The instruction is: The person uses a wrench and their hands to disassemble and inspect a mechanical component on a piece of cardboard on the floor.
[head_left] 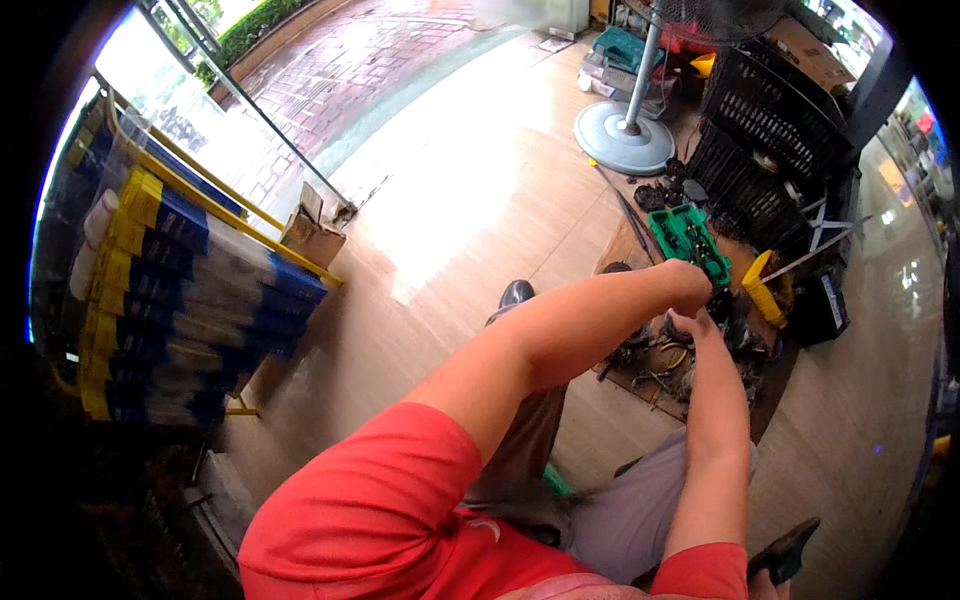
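Note:
My left hand [692,286] reaches down over a pile of dark greasy parts [650,355] on a cardboard mat [622,245], its fingers hidden behind the hand. Just below it, my right hand [686,320] is curled among the parts; what it holds, if anything, I cannot make out. An open green tool case [685,240] with dark tools lies beyond my hands. Long dark rods [625,210] lie to its left. A yellow plastic piece [762,290] stands to the right.
A pedestal fan [625,140], black crates [765,105] and a black box [820,310] are at the back right. A yellow rack of blue-and-yellow boxes [165,300] stands left, near a cardboard box [310,240] and the doorway. My shoe [516,292] is on the tiled floor.

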The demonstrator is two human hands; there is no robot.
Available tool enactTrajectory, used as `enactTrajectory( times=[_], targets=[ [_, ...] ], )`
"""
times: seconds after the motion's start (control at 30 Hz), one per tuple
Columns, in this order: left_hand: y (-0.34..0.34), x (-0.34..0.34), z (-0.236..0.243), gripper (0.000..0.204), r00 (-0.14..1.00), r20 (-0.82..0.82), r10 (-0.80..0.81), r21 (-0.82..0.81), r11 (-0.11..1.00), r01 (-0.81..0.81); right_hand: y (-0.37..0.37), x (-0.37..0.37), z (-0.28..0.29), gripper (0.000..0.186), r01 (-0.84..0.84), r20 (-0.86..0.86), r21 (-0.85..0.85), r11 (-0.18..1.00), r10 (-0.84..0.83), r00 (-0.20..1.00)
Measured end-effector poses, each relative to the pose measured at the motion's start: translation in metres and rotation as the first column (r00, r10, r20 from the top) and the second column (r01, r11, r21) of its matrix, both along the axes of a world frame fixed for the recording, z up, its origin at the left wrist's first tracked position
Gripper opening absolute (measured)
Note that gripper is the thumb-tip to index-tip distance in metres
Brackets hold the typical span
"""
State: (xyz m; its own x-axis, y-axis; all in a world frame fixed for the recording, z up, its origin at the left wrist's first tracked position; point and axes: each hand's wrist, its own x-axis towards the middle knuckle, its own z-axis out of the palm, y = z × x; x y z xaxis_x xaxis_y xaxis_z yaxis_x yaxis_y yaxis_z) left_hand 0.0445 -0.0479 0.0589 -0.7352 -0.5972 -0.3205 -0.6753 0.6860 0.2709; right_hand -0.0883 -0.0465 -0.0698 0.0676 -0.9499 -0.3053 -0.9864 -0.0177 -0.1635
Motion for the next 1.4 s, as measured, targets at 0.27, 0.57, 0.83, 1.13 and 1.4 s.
enactTrajectory(
  times=[0.27, 0.57, 0.83, 1.13, 1.4],
  targets=[
    [0.003, -0.002, 0.007, 0.028, 0.998, 0.042, 0.04, 0.02, 0.999, -0.041, -0.001, 0.001, 0.002, 0.054, 0.002, 0.012, -0.003, 1.0, -0.002, 1.0],
    [-0.001, -0.004, -0.001, 0.03, 0.994, 0.059, 0.09, 0.05, 0.994, -0.093, -0.001, 0.001, 0.004, 0.054, 0.006, 0.021, 0.004, 1.0, -0.006, 1.0],
    [0.002, 0.002, 0.01, 0.026, 0.999, 0.02, 0.045, 0.028, 0.999, -0.046, 0.005, -0.02, 0.009, 0.054, 0.026, -0.014, 0.016, 1.0, -0.026, 1.0],
    [-0.006, -0.009, -0.006, 0.027, 0.996, 0.067, 0.063, 0.101, 0.992, -0.07, 0.006, -0.024, 0.007, 0.053, 0.025, -0.016, 0.011, 1.0, -0.025, 1.0],
    [-0.001, -0.005, 0.003, 0.028, 0.998, 0.026, 0.053, 0.039, 0.998, -0.054, 0.003, -0.02, 0.004, 0.053, 0.024, -0.006, 0.006, 1.0, -0.024, 1.0]
  ],
)
